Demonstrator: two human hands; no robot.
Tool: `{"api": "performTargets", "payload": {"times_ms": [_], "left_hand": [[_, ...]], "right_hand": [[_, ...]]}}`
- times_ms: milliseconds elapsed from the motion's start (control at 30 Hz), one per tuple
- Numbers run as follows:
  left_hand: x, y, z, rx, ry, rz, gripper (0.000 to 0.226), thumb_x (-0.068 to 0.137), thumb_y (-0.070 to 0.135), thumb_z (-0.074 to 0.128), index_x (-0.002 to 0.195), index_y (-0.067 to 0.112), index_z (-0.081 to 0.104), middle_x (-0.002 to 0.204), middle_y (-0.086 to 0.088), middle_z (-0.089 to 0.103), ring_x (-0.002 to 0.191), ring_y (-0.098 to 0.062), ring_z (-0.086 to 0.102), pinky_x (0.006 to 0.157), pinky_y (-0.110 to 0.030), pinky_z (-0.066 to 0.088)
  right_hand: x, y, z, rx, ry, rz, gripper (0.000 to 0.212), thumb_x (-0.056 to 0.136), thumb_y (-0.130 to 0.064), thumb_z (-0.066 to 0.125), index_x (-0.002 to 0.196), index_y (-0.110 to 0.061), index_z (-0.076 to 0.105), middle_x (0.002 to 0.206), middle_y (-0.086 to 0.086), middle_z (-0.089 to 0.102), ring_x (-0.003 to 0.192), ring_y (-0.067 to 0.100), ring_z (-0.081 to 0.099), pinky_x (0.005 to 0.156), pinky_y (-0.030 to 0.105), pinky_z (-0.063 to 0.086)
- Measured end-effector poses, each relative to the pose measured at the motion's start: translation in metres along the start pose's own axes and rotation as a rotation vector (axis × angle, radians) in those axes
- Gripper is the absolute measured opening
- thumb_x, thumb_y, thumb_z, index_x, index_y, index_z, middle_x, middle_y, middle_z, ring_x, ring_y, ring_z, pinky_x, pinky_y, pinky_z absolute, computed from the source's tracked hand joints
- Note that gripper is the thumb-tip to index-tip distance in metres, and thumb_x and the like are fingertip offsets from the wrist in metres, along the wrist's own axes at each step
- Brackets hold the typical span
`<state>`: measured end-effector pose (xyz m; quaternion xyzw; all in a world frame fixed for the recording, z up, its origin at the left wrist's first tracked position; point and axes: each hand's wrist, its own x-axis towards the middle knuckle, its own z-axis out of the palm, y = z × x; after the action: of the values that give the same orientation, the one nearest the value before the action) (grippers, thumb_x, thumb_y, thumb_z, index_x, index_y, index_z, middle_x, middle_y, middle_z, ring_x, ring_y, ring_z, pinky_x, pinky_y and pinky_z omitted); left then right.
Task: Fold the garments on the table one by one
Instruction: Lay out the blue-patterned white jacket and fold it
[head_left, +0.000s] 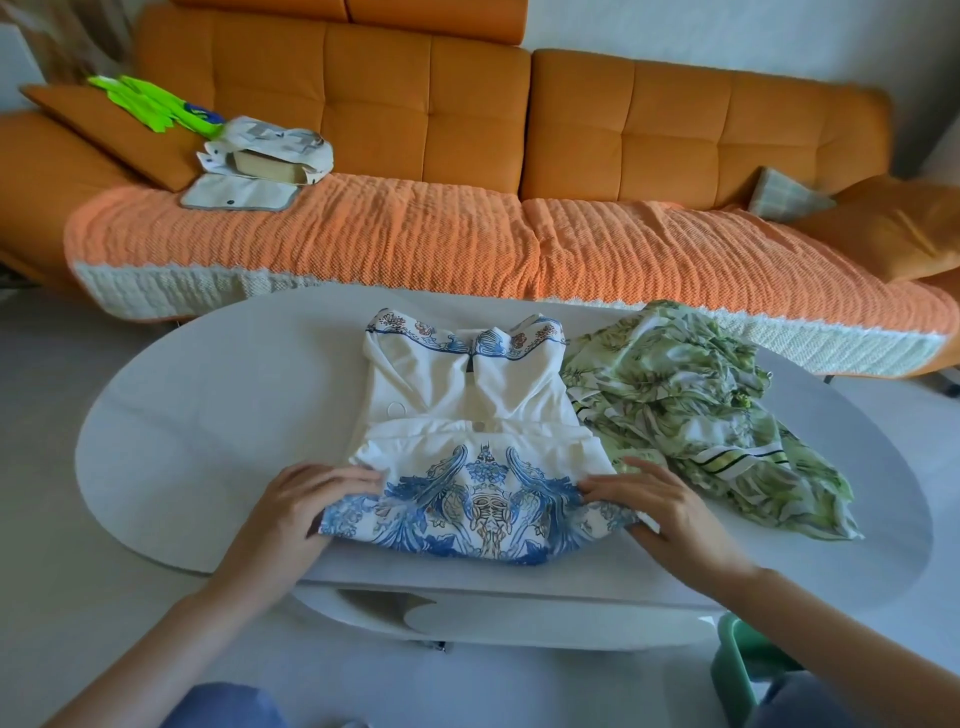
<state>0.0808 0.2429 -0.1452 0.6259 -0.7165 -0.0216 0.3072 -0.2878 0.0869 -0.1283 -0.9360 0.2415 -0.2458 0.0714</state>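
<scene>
No text, label, brand or number can be read. The pale cloth bag (280, 140) on the sofa (467, 104) carries grey marks that may be letters, but they are too blurred to tell. The bright green item (171, 111) beside it has a small blue patch, also illegible. The blue print on the white dress (441, 384) and the leaf pattern on the green garment (675, 389) are ornament only.
</scene>
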Motion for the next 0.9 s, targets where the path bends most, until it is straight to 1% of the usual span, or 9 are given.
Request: {"api": "performTargets", "payload": {"times_ms": [100,167,267,367,467,533,600,767,900], "left_hand": [[0.015,0.001,0.0,-0.114,0.132,-0.05,0.073,0.059,-0.029,0.058,0.108,0.024,0.066,0.127,0.021,0.055,0.124,-0.009,0.047,0.106,-0.026,0.033],[0.028,0.003,-0.003,-0.24,0.201,-0.204,0.049,0.078,-0.012,0.052,0.111,0.021,0.063,0.118,0.028,0.059,0.122,-0.018,0.048,0.1,-0.015,0.034],[0.059,0.007,-0.015,-0.243,0.357,-0.277,0.028,0.088,0.024,0.039,0.1,0.011,0.061,0.081,-0.013,0.065,0.08,-0.035,0.061,0.07,-0.034,0.044],[0.112,0.006,-0.025,-0.235,0.474,-0.379,0.035,0.098,0.021,0.044,0.064,0.016,0.039,0.051,-0.009,0.038,0.046,-0.009,0.044,0.047,-0.021,0.031],[0.166,-0.008,-0.019,-0.247,0.238,-0.676,0.04,0.101,0.032,0.036,0.065,0.014,0.042,0.062,-0.009,0.044,0.065,-0.022,0.048,0.057,-0.028,0.033],[0.179,-0.02,-0.007,-0.304,0.012,-0.927,0.052,0.099,0.046,0.029,0.103,0.004,0.059,0.106,-0.025,0.059,0.101,-0.035,0.054,0.076,-0.033,0.037],[0.174,-0.026,0.002,-0.38,-0.047,-1.055,0.068,0.096,0.055,0.029,0.129,-0.001,0.048,0.134,-0.025,0.047,0.121,-0.035,0.047,0.084,-0.034,0.034],[0.139,-0.035,0.011,-0.416,0.081,-0.852,0.064,0.066,0.057,0.058,0.114,0.013,0.058,0.103,-0.009,0.064,0.095,-0.027,0.059,0.07,-0.03,0.038],[0.127,-0.014,0.017,-0.225,0.187,-0.788,0.04,0.092,0.028,0.055,0.125,0.009,0.045,0.109,-0.007,0.057,0.089,-0.029,0.055,0.066,-0.031,0.035]], "right_hand": [[0.022,-0.018,-0.013,0.245,0.059,0.292,0.042,0.089,-0.002,0.049,0.109,-0.037,0.06,0.122,-0.002,0.062,0.117,0.006,0.052,0.105,0.033,0.041],[0.041,-0.027,-0.025,0.427,0.079,0.427,0.041,0.095,-0.002,0.045,0.1,-0.041,0.055,0.102,0.015,0.069,0.083,0.025,0.066,0.077,0.041,0.055],[0.079,-0.032,-0.037,0.576,0.233,0.494,0.028,0.1,-0.01,0.036,0.088,-0.027,0.055,0.071,0.004,0.057,0.06,0.009,0.053,0.055,0.024,0.046],[0.135,-0.015,-0.038,0.683,0.371,0.583,0.027,0.101,-0.024,0.037,0.079,-0.015,0.05,0.06,-0.01,0.049,0.053,0.004,0.048,0.051,0.02,0.041],[0.188,0.031,-0.008,0.61,0.206,0.855,0.032,0.102,-0.03,0.034,0.096,-0.008,0.056,0.074,0.005,0.054,0.064,0.016,0.052,0.06,0.027,0.041],[0.195,0.049,0.015,0.359,-0.032,1.029,0.041,0.102,-0.035,0.031,0.116,-0.001,0.051,0.087,0.013,0.059,0.071,0.021,0.058,0.065,0.03,0.048],[0.184,0.049,0.022,0.415,-0.141,1.012,0.05,0.098,-0.048,0.032,0.104,-0.004,0.054,0.078,0.014,0.059,0.067,0.025,0.059,0.066,0.033,0.051],[0.152,0.031,0.024,0.552,-0.009,0.913,0.046,0.089,-0.032,0.062,0.127,-0.015,0.044,0.102,0.003,0.06,0.08,0.02,0.062,0.061,0.026,0.05],[0.135,0.018,0.029,0.448,0.118,0.829,0.04,0.094,-0.016,0.053,0.133,-0.013,0.043,0.109,0.006,0.063,0.077,0.017,0.062,0.055,0.023,0.047]]}}
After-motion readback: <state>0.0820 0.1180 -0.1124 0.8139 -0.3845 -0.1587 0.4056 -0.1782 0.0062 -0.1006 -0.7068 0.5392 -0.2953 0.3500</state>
